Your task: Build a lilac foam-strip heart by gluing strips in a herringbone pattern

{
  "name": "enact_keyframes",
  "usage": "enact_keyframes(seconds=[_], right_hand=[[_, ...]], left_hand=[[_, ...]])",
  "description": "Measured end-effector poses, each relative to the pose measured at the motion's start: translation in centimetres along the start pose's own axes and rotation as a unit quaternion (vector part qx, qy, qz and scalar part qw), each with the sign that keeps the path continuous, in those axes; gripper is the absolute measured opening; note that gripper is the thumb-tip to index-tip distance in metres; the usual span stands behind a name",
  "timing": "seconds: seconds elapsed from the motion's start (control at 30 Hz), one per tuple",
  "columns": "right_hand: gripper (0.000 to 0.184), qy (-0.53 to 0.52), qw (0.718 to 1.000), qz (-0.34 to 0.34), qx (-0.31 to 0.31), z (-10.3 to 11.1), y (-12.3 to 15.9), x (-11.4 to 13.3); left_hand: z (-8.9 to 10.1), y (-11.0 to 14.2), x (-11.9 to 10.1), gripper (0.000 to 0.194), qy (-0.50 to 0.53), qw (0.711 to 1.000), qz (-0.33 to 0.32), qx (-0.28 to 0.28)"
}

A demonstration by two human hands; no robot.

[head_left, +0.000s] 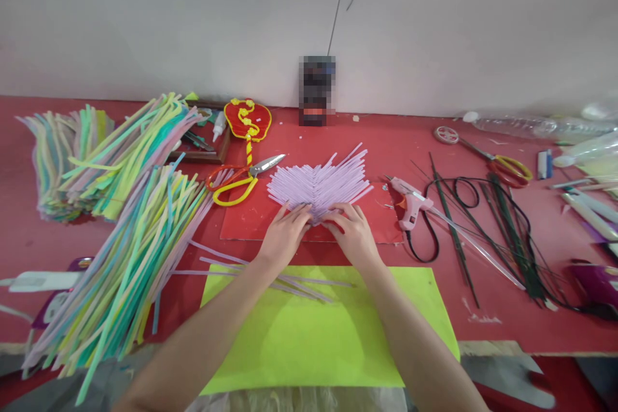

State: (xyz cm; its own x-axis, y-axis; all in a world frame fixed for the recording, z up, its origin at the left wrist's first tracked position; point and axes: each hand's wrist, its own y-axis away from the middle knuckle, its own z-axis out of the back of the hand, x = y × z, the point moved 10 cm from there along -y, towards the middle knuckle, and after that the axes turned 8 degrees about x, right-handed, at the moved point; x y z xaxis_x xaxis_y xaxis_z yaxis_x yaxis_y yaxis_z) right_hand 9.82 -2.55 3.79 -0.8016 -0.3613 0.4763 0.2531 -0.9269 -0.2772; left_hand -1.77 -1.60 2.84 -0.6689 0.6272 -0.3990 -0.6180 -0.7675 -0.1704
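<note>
A flat, leaf-like piece of lilac pipe cleaners (316, 183) lies on a red sheet (246, 226), its stems slanting outward on both sides of a woven middle line. My left hand (287, 232) has its fingers closed on the lower left of this piece. From the other side, my right hand (353, 230) grips the lower right, thumb and fingertips drawn together close to the middle. The exact spot under the fingertips is hidden. Loose lilac pipe cleaners (304, 290) lie below, partly under my left forearm, across a yellow-green sheet (333, 341).
Bundles of coloured pipe cleaners (140, 257) fill the left side, near yellow-handled scissors (241, 180) and a wooden tray (212, 153). To the right are a pink glue gun (410, 203) with its black cord, green stems (512, 232) and more scissors (506, 164). A pixelated dark object (316, 90) leans against the wall.
</note>
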Motion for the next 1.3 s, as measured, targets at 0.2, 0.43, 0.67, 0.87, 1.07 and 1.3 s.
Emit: enact_keyframes(seconds=[0.2,0.43,0.67,0.87,1.07,1.3], right_hand=[[0.013,-0.012,1.0,0.008,0.001,0.0,-0.2,0.0],[0.01,-0.029,1.0,0.007,-0.002,0.1,-0.3,0.1],[0.01,-0.043,0.999,-0.002,0.008,-0.3,-0.2,-0.4],[0.009,-0.078,0.997,-0.019,0.003,-0.4,-0.2,-1.1],[0.014,-0.101,0.986,-0.112,-0.072,1.1,0.5,-3.9],[0.018,-0.068,0.985,-0.129,-0.087,2.5,0.7,-3.6]], left_hand=[[0.2,-0.1,0.1,0.017,0.006,1.0,0.005,-0.001],[0.3,0.0,-0.1,0.019,0.011,1.0,0.001,-0.011],[-1.2,-0.3,-1.3,0.043,-0.046,0.997,-0.019,0.057],[-2.8,-0.3,-1.1,0.049,-0.09,0.989,-0.018,0.117],[-2.7,-0.3,-1.1,0.049,-0.092,0.987,-0.018,0.129],[-2.4,0.0,-1.5,0.047,-0.074,0.99,-0.047,0.107]])
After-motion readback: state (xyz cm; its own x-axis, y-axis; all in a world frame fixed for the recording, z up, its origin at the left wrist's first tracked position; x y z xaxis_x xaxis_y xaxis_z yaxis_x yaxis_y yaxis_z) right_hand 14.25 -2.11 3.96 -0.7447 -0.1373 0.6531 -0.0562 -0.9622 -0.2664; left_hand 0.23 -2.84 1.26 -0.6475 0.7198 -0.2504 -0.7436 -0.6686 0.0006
